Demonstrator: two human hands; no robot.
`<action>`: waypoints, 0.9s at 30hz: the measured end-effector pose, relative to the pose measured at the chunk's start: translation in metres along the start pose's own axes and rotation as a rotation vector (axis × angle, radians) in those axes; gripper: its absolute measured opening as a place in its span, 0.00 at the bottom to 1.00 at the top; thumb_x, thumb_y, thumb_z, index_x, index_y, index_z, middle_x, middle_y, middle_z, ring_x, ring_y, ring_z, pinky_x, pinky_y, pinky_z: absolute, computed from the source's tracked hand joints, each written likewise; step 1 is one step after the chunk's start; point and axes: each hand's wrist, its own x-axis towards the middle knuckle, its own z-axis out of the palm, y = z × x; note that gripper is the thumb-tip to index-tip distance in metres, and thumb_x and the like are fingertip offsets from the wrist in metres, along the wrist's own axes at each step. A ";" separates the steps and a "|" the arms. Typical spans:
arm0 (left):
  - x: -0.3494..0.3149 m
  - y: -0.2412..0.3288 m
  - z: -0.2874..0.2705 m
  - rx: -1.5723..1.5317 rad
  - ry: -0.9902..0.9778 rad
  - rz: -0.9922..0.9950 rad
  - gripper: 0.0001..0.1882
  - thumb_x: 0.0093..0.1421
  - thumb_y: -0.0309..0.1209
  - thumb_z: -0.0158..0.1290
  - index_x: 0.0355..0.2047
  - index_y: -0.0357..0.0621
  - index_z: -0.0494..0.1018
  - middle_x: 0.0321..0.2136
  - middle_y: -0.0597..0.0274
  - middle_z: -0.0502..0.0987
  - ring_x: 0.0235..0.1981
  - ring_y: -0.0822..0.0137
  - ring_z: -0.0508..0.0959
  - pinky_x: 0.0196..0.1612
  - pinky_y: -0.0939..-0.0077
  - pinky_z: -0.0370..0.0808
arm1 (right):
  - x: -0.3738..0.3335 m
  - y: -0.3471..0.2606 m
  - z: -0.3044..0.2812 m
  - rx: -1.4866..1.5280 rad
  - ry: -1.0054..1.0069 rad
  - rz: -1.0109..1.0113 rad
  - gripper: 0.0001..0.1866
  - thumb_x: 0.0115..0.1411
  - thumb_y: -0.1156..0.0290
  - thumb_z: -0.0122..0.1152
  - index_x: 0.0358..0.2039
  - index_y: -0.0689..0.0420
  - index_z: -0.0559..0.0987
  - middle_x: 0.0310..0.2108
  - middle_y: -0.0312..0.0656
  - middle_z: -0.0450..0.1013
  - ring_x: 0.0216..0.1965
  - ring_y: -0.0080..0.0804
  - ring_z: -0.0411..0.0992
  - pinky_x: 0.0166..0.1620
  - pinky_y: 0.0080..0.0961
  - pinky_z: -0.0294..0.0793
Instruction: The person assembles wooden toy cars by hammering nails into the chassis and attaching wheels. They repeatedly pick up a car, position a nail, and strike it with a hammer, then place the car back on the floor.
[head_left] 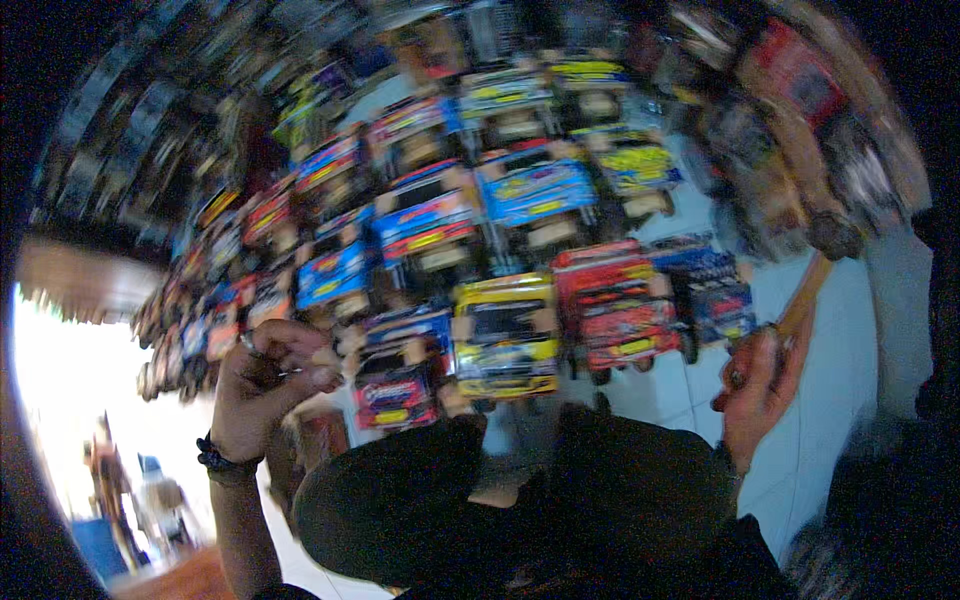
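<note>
My left hand [285,375], with a dark band at its wrist, has its fingers curled together beside the front row of toy trucks. Whatever it may hold is too blurred to make out. On the other side, my right hand [752,392] is closed round a light wooden stick [806,292] that points up and away. A dark round blob lies at the stick's far end; I cannot tell whether it belongs to it. Between my hands stand a maroon toy truck [396,390], a yellow toy truck [505,345], a red toy truck [618,318] and a dark blue toy truck [715,300].
More rows of painted trucks, such as a blue toy truck [538,190], reach back across the pale tiled floor [800,440]. My dark-clothed knees [400,505] are close in front. Bright light comes from the left. Blurred clutter fills the back.
</note>
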 end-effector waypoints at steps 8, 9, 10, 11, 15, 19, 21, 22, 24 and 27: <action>0.175 0.020 0.140 -0.035 -0.658 0.089 0.15 0.63 0.31 0.61 0.47 0.35 0.77 0.33 0.62 0.82 0.32 0.75 0.81 0.38 0.81 0.78 | -0.004 0.004 -0.013 -0.081 0.000 0.110 0.33 0.69 0.71 0.51 0.72 0.52 0.55 0.21 0.27 0.62 0.19 0.12 0.57 0.20 0.14 0.57; 0.181 0.016 0.148 -0.003 -0.671 0.066 0.15 0.62 0.31 0.61 0.47 0.35 0.77 0.33 0.63 0.81 0.31 0.76 0.81 0.37 0.81 0.78 | -0.008 0.006 -0.016 -0.085 -0.021 0.092 0.32 0.69 0.71 0.51 0.72 0.52 0.55 0.21 0.27 0.62 0.19 0.12 0.57 0.20 0.14 0.57; 0.188 0.012 0.155 0.016 -0.689 0.069 0.15 0.62 0.32 0.62 0.46 0.36 0.77 0.32 0.63 0.81 0.31 0.76 0.80 0.37 0.82 0.78 | -0.012 0.009 -0.019 -0.108 -0.031 0.113 0.32 0.70 0.70 0.51 0.72 0.52 0.55 0.21 0.27 0.62 0.19 0.12 0.57 0.20 0.14 0.57; 0.191 0.007 0.161 0.031 -0.704 0.070 0.15 0.61 0.32 0.62 0.46 0.36 0.78 0.31 0.64 0.81 0.31 0.77 0.80 0.36 0.82 0.77 | -0.015 0.012 -0.022 -0.145 -0.029 0.159 0.32 0.70 0.70 0.51 0.72 0.52 0.55 0.21 0.27 0.62 0.19 0.12 0.57 0.20 0.14 0.57; 0.195 -0.010 0.168 0.103 -0.679 0.014 0.15 0.60 0.32 0.63 0.44 0.37 0.79 0.29 0.65 0.81 0.28 0.79 0.79 0.34 0.83 0.76 | -0.027 0.019 -0.026 -0.213 -0.080 0.215 0.32 0.70 0.69 0.50 0.72 0.52 0.54 0.22 0.27 0.62 0.19 0.13 0.57 0.21 0.14 0.58; 0.197 -0.023 0.169 0.065 -0.692 0.008 0.14 0.61 0.33 0.63 0.44 0.37 0.80 0.27 0.64 0.81 0.27 0.79 0.79 0.32 0.81 0.75 | -0.036 0.018 -0.022 -0.218 -0.173 0.212 0.33 0.69 0.69 0.51 0.72 0.53 0.55 0.23 0.27 0.63 0.20 0.13 0.58 0.22 0.15 0.59; 0.199 -0.028 0.170 0.020 -0.702 0.034 0.13 0.62 0.33 0.62 0.43 0.37 0.79 0.27 0.63 0.81 0.28 0.77 0.80 0.32 0.81 0.76 | -0.039 0.017 -0.019 -0.254 -0.183 0.217 0.33 0.68 0.69 0.52 0.72 0.54 0.56 0.23 0.29 0.66 0.20 0.15 0.60 0.23 0.17 0.61; 0.200 -0.031 0.170 0.004 -0.702 0.030 0.13 0.62 0.33 0.62 0.43 0.37 0.79 0.27 0.63 0.81 0.29 0.77 0.80 0.33 0.81 0.77 | -0.041 0.017 -0.017 -0.269 -0.195 0.227 0.33 0.68 0.69 0.52 0.72 0.54 0.56 0.24 0.29 0.66 0.20 0.16 0.60 0.24 0.18 0.61; 0.202 -0.037 0.172 -0.054 -0.677 0.106 0.13 0.63 0.32 0.62 0.43 0.37 0.79 0.29 0.63 0.82 0.30 0.77 0.81 0.34 0.81 0.78 | -0.044 0.017 -0.016 -0.327 -0.231 0.249 0.33 0.68 0.69 0.52 0.71 0.54 0.57 0.23 0.31 0.68 0.21 0.17 0.62 0.25 0.20 0.63; 0.205 -0.043 0.171 -0.141 -0.717 0.028 0.13 0.62 0.33 0.62 0.43 0.37 0.80 0.30 0.62 0.82 0.31 0.76 0.81 0.35 0.81 0.79 | -0.046 0.017 -0.016 -0.394 -0.311 0.242 0.33 0.68 0.68 0.53 0.72 0.54 0.57 0.23 0.31 0.68 0.21 0.17 0.62 0.25 0.20 0.63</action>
